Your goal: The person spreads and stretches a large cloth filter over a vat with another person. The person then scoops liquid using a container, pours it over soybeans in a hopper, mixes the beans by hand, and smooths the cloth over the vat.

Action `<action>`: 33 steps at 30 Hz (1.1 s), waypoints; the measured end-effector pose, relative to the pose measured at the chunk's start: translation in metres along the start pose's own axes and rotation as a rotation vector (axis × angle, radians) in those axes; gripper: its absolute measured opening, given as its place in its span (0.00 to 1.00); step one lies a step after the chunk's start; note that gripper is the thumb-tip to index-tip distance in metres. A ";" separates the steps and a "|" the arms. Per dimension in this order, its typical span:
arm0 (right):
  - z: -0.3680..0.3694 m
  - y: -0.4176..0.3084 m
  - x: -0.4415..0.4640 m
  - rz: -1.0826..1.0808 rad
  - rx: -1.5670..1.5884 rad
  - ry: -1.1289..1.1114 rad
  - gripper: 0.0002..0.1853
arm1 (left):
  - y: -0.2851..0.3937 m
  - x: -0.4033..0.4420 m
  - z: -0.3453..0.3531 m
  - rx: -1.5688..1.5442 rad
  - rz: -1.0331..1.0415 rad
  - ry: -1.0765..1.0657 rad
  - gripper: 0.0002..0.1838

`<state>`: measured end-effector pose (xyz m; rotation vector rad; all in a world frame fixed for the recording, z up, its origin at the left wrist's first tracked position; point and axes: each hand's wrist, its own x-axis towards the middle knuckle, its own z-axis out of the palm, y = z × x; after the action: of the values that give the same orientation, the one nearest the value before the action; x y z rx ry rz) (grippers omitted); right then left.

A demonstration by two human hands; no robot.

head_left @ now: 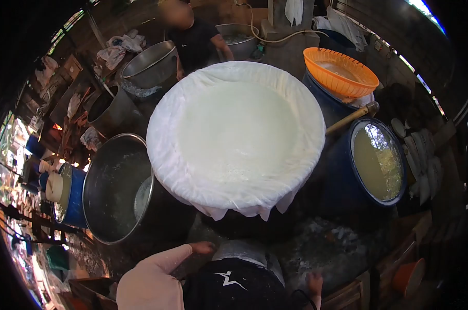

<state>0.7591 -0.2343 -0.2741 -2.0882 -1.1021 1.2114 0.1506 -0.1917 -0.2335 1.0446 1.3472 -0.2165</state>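
1 view, head: a cloth-draped tub [310,168] of pale liquid stands ahead of the person, apart from both hands. Cloth overhangs the front rim, probably so it cannot slip inward. The round mouth faces upward, showing no clear long axis. The left hand [203,247] and right hand [314,283] appear unladen, low beside the body; finger closure cannot be told.

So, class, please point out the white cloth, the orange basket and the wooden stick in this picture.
White cloth [236,195]: head view, its near draped rim.
Orange basket [329,82]: head view, its ribbed side.
Wooden stick [349,119]: head view, middle of its shaft.
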 end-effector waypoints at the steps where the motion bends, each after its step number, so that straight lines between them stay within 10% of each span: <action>1: -0.001 -0.040 -0.032 -0.130 -0.216 -0.030 0.13 | -0.003 -0.003 -0.012 0.003 0.000 0.001 0.38; 4: 0.002 -0.087 -0.095 -0.193 -0.368 -0.152 0.19 | 0.047 -0.062 -0.052 0.305 -0.025 -0.361 0.49; 12: 0.019 -0.261 -0.214 0.095 -0.173 -0.498 0.16 | 0.126 -0.159 -0.057 0.764 0.458 -0.238 0.66; 28: -0.072 -0.171 -0.102 0.086 -0.299 -0.290 0.24 | 0.311 -0.047 0.008 0.919 1.048 -0.354 0.61; 32: -0.120 -0.114 -0.061 0.359 -0.275 -0.072 0.27 | 0.365 -0.003 0.052 0.961 1.095 -0.413 0.56; 33: -0.154 -0.134 -0.082 -0.309 -0.674 -0.004 0.38 | 0.381 0.014 0.063 1.018 1.111 -0.427 0.54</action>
<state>0.8157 -0.2295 -0.0618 -2.2361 -1.9533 0.7513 0.4539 -0.0181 -0.0679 2.2732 0.0527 -0.2556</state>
